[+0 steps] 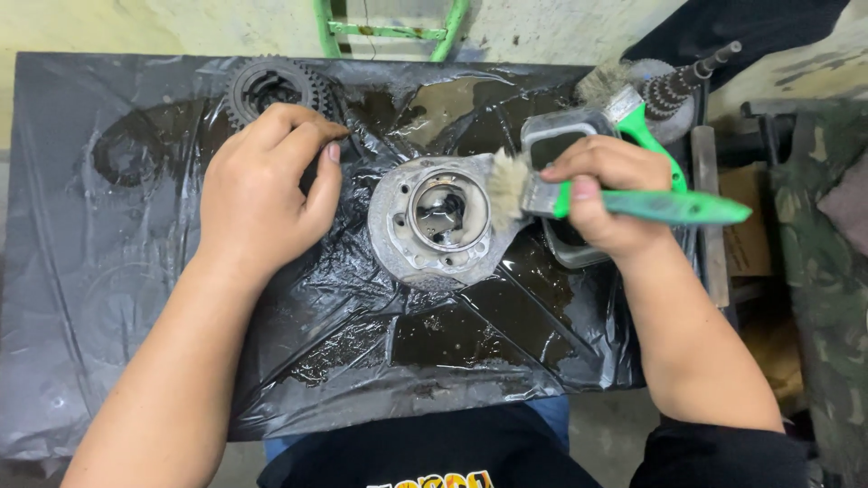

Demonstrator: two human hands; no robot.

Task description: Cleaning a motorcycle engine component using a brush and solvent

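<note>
Two hands over a black plastic sheet (136, 271), wet and oily in patches, spread across the work surface.

Right hand (601, 194): closed around the green handle of a paintbrush (633, 203), thumb on top, fingers wrapped under. Handle points out to the right; pale bristles point left and touch the right rim of a round grey metal housing (434, 221). Bristles look splayed and dirty.

Housing: lies flat near the middle of the sheet, open bore facing up, dark oily residue inside the bore. Small holes show round its flange (count not readable).

Left hand (262, 194): palm down on the sheet, just left of the housing, not touching it. Fingers curled, thumb and forefinger tips pinched close together; whether anything small sits between them I cannot tell.

Beyond the left hand, at the far edge of the sheet: a dark toothed gear ring (271, 86), lying flat, partly hidden by the fingertips.

Behind the right hand: a rectangular grey tray (565, 126) holding dark liquid, with a second green-handled brush (637, 117) resting across its far corner. Further right, a geared shaft (687, 77) lies tilted, off the sheet.

Pooled oil shows on the sheet in front of the housing.
</note>
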